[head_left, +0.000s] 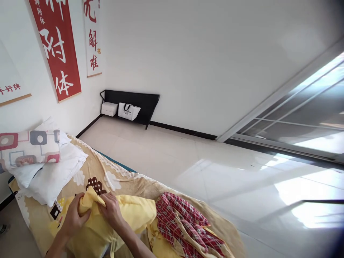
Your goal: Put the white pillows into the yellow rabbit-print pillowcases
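Note:
A yellow garment [129,215] lies bunched on a bed covered by a tan cartoon-print blanket [120,179]. My left hand [73,215] is closed on a raised fold of the yellow cloth at its left end. My right hand [111,209] pinches the same yellow cloth just to the right of it, fingers curled on the fabric. A red plaid garment [185,222] lies crumpled on the blanket to the right of my hands, apart from them.
White pillows [53,168] and a patterned pillow [29,147] lie at the bed's head, left. Glossy white floor tiles [215,172] spread to the right. A black shelf [134,100] by the far wall holds a white box [109,108] and a white bag [129,111]. A sliding glass door [303,122] is at right.

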`<state>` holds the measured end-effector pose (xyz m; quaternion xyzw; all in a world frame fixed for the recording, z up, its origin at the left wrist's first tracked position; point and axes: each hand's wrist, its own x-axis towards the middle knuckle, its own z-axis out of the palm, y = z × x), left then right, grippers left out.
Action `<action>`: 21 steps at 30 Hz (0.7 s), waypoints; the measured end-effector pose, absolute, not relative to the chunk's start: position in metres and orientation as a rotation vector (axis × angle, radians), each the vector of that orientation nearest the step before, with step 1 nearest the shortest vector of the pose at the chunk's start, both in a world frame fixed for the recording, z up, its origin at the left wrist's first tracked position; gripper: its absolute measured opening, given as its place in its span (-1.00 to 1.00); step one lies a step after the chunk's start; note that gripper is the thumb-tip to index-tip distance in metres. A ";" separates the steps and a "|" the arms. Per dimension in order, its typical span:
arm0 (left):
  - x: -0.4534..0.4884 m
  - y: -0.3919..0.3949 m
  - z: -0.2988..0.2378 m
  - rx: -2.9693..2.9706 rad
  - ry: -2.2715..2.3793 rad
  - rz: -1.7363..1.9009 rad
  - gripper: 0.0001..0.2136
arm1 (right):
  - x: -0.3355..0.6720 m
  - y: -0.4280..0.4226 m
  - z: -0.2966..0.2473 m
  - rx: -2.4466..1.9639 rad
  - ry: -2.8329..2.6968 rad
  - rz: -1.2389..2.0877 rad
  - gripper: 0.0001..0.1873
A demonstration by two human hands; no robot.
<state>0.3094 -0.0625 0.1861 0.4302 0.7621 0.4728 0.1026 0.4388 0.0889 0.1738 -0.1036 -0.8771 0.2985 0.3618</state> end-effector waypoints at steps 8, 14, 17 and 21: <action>0.286 -0.082 0.168 1.748 2.566 1.471 -0.81 | 0.415 0.072 0.169 -0.185 -2.373 0.841 -0.68; 0.275 -0.077 0.177 1.858 2.647 1.477 -0.81 | 0.451 0.110 0.207 -0.304 -2.576 0.970 -0.57; 0.273 -0.080 0.177 1.710 2.724 1.602 -0.85 | 0.500 0.143 0.191 -0.563 -2.740 1.005 0.07; 0.271 -0.082 0.171 1.562 2.640 1.638 -0.85 | 0.531 0.179 0.139 -0.927 -2.630 1.231 -0.16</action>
